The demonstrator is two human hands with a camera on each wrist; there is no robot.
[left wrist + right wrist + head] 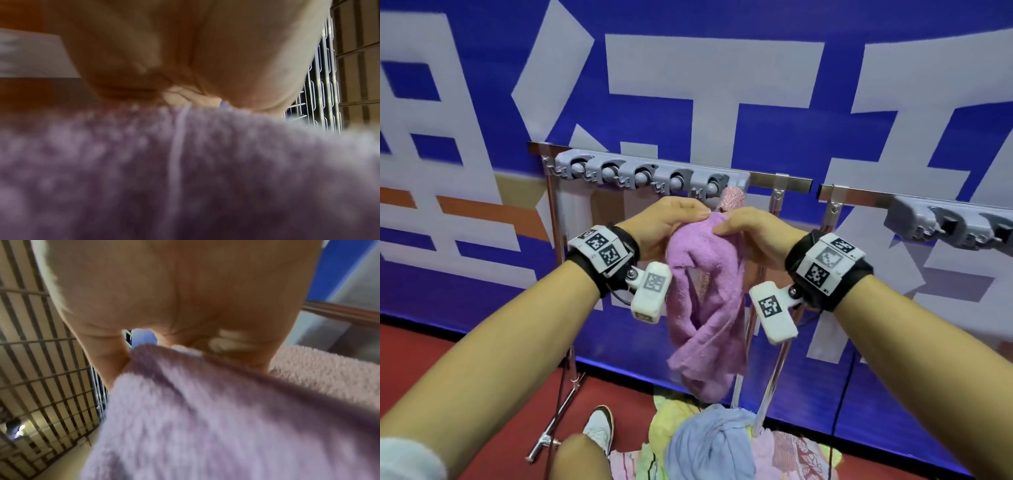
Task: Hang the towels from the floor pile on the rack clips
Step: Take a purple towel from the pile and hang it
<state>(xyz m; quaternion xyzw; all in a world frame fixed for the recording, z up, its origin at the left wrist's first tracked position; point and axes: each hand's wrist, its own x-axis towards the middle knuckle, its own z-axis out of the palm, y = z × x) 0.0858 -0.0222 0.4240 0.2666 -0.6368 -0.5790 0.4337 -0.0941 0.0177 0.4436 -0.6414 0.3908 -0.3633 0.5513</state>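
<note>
Purple towel (705,301) pinched between both hands' fingertips (702,214)

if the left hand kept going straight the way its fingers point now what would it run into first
Probably the right hand. The left hand grips the top of the purple towel, fingers pointing across toward the right hand's grip on the same bunch. The grey clip rack sits above that line; depth is unclear.

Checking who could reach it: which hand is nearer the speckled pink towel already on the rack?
Right hand, just below the speckled pink towel; left hand is further left.
</note>
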